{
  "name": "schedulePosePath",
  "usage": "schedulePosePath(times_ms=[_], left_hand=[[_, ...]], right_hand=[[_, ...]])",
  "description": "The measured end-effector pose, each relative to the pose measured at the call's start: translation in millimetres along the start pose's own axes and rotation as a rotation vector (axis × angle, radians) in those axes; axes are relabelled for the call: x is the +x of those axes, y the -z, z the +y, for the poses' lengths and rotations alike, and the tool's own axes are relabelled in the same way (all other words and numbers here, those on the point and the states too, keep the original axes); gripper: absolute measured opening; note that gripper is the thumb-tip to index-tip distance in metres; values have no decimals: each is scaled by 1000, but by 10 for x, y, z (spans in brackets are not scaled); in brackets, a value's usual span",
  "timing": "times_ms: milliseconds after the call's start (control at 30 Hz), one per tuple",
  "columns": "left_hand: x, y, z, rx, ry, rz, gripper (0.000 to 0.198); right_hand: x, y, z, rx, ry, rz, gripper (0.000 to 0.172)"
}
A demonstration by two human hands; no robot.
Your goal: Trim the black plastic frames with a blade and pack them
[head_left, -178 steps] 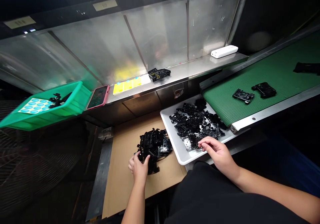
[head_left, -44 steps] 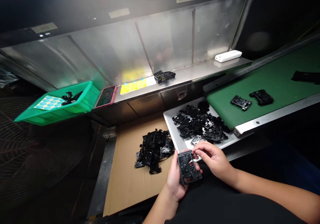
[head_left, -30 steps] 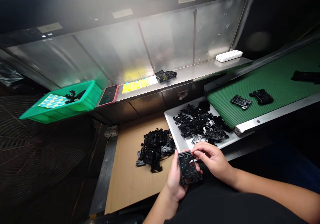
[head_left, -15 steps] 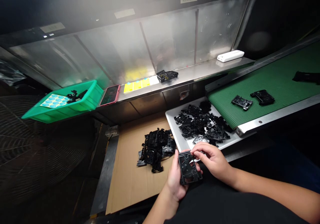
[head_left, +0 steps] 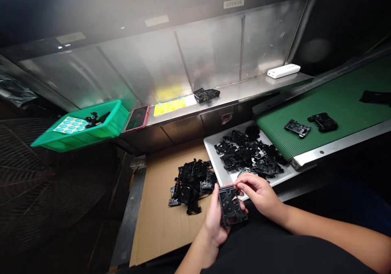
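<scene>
My left hand (head_left: 215,217) cradles a flat black plastic frame part (head_left: 230,206) upright in its palm. My right hand (head_left: 258,194) reaches across, its thumb and fingers pinching the part's top right edge. Just behind my hands, a heap of similar black parts (head_left: 192,187) lies on a cardboard sheet (head_left: 159,229). A second heap (head_left: 247,153) fills a white tray (head_left: 220,164), whose near rim passes beside my right fingers.
A green conveyor belt (head_left: 336,135) on the right carries several black parts. Behind stands a steel shelf (head_left: 232,98) with a phone (head_left: 137,118), yellow sheets (head_left: 168,107) and a white device (head_left: 283,71). A green crate (head_left: 100,127) and a fan grille (head_left: 45,184) are left.
Compared with the oldest frame, my left hand has left the cardboard heap and holds a part. In the latest frames, my right fingers shift slightly on its edge, and the view drifts slightly.
</scene>
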State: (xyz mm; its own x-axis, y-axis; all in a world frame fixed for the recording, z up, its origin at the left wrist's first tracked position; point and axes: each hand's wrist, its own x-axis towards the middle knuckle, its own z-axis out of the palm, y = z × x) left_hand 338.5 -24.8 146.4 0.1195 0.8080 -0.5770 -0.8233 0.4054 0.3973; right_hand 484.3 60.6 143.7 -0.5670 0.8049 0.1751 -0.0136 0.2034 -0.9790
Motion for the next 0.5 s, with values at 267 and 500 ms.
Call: schedulePosePath(times_ms=[267,500], left_hand=[[28,-12,50,6,10,9,64],[69,53,53,-39,-1,-33,56]], right_hand=[[53,0,23,17,-7,-20,19],[76,0,35,2,9,-33,18]])
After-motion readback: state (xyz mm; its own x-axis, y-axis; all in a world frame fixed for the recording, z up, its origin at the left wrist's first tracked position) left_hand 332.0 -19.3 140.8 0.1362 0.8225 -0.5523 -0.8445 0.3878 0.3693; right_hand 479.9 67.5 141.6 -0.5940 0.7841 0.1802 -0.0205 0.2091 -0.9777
